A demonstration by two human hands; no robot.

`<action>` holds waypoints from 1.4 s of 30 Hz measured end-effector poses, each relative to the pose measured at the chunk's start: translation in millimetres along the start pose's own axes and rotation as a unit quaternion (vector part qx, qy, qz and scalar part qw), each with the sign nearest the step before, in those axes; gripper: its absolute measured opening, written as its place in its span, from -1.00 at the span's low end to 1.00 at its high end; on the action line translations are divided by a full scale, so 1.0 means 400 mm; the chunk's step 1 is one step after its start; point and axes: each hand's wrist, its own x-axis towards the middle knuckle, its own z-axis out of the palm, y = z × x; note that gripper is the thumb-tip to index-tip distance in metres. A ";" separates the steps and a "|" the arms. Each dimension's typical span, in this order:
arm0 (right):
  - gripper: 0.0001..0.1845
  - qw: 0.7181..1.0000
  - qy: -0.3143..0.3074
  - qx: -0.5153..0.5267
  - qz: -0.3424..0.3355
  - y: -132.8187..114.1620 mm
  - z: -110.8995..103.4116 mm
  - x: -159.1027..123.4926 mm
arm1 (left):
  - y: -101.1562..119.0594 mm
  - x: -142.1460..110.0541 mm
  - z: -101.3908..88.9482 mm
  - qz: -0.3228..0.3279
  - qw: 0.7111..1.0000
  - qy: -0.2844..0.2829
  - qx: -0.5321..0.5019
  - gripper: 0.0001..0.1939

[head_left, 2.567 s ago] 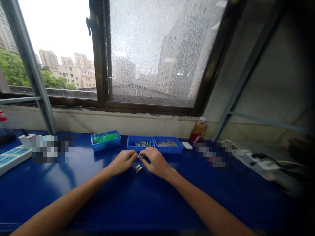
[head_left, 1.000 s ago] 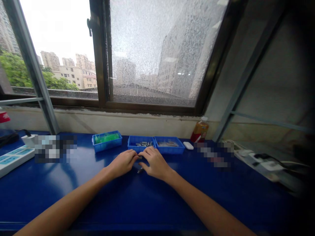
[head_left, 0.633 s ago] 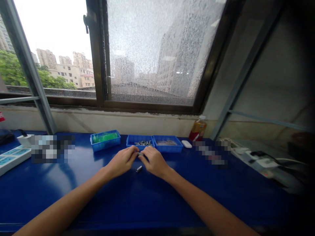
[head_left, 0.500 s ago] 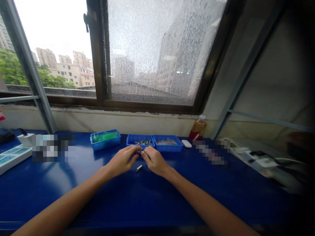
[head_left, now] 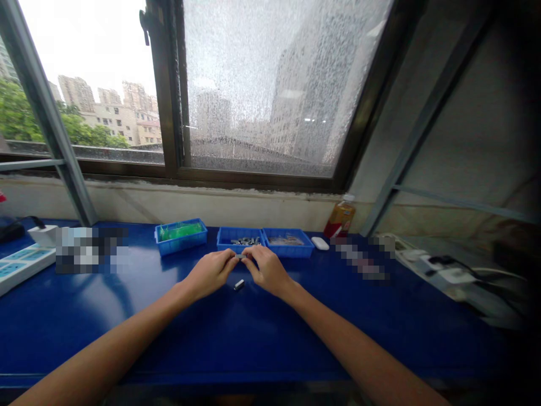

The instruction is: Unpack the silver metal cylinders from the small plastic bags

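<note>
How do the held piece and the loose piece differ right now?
Support: the held piece is between the fingers of the left hand and right hand; the loose piece lies on the blue table.
Pose: the held piece runs roughly level across the view; the loose piece slants up to the right.
Visibility: fingers partly cover the held piece, not the loose piece.
Shared: both small, grey.

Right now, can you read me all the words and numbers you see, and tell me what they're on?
There are none I can read.
Bottle by the wall: its label is too small and blurred.
Red bit at the left edge: cut off.
Power strip: no readable marks.
Metal piece on the table: too small to tell.
</note>
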 end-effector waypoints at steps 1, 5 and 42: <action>-0.85 1.000 0.010 -0.016 0.010 0.010 0.000 0.004 | 0.003 -0.003 0.000 -0.006 1.000 -0.023 0.013 -0.69; -0.82 0.991 0.058 -0.089 0.076 0.066 -0.001 0.017 | 0.008 -0.015 0.005 0.011 0.993 -0.098 0.067 -0.71; -0.79 0.999 -0.028 -0.013 0.031 -0.036 0.009 -0.010 | -0.024 0.004 0.019 0.035 0.996 0.060 -0.056 -0.80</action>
